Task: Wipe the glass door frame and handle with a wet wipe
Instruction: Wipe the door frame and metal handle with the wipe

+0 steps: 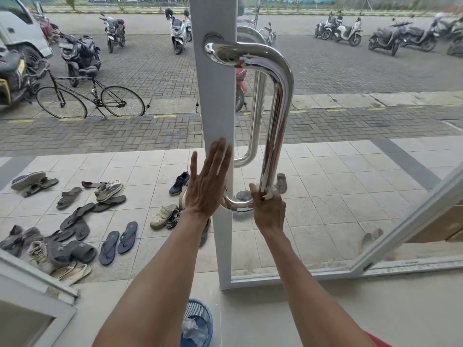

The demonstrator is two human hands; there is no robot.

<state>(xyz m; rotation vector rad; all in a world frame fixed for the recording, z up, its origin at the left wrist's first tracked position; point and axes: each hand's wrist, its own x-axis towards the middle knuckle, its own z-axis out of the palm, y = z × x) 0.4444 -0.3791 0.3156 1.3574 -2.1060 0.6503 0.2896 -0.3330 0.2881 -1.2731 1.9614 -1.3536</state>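
I am working the wet wipe (270, 195) around the bottom of the chrome handle (275, 116), just above the lower bend where it turns in toward the white door frame (218, 96). To do this part well, I should keep the wipe wrapped right round the tube and follow the curve all the way to the round mount on the frame, turning my wrist so the back of the bar, facing the glass, gets the same rub as the front. Smears show easily on polished metal, so slow, overlapping passes seem wiser than quick dabs.

My right hand (269, 211) is closed around the bar, thumb on one side and fingers curled behind, with the wipe squeezed between palm and metal. Only a small white fold of it peeks out by my knuckles, so I cannot say how much cloth is actually on the bar.

My left hand (208, 181) is flat and open, fingers straight and slightly fanned, pressed against the frame beside the handle to steady the door. It holds nothing.
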